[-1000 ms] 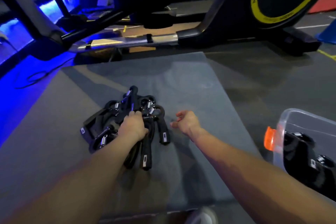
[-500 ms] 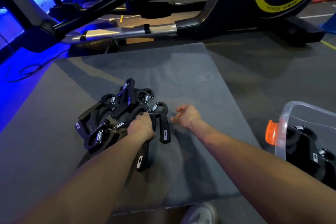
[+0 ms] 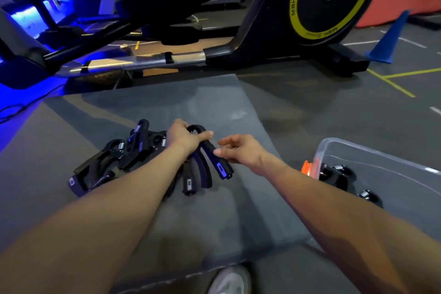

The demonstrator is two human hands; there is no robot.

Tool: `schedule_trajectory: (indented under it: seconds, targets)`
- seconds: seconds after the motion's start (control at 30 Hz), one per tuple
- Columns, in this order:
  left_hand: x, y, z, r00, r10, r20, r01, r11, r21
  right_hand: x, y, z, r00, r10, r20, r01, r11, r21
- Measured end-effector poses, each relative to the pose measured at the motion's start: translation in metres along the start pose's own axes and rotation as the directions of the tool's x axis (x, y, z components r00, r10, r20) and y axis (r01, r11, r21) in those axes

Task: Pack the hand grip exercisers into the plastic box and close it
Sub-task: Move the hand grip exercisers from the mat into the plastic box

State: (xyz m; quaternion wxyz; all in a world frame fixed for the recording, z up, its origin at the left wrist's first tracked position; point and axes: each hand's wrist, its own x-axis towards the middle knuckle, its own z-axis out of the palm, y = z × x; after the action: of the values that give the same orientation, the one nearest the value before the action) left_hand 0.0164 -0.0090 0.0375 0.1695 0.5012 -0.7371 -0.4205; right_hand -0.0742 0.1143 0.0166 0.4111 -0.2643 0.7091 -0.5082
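Beyond the grey mat (image 3: 167, 107) an exercise machine (image 3: 274, 38) with a yellow-ringed wheel stands across the floor, a blue cone (image 3: 389, 38) to its right. Your left hand (image 3: 183, 137) curls round the top of a hand grip exerciser (image 3: 214, 157), lifting it beside the pile of exercisers (image 3: 124, 153) on the mat. Your right hand (image 3: 241, 150) is loosely open, its thumb tip touching one handle. Well to your right, the plastic box (image 3: 381, 174) with an orange latch (image 3: 306, 167) stands open, more exercisers inside.
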Motion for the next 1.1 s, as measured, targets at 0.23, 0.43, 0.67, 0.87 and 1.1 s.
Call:
schedule_trajectory:
  seconds: [0.23,0.43,0.67,0.87,1.1]
  targets:
    - [-0.031,0.062,0.068,0.999,0.011,0.033,-0.010,1.000,-0.015,-0.047,-0.001,-0.070,0.977,-0.114,-0.182,0.026,0.904,-0.426]
    - [-0.071,0.103,0.141,0.992,0.040,0.120,-0.033,0.998,-0.058,-0.082,0.030,-0.132,0.892,-0.203,-0.404,-0.067,0.824,-0.563]
    - [-0.113,0.124,0.233,0.825,0.406,0.393,-0.450,0.893,0.023,-0.130,0.099,-0.210,0.644,-0.043,-0.764,-0.263,0.925,-0.274]
    - [-0.147,0.100,0.289,0.627,0.399,0.669,-0.682,0.696,0.225,-0.150,0.160,-0.249,0.440,0.236,-0.866,-0.364,0.929,0.068]
    - [-0.134,0.068,0.320,0.533,0.239,0.812,-0.761,0.554,0.337,-0.137,0.195,-0.260,0.408,0.391,-0.825,-0.461,0.868,0.183]
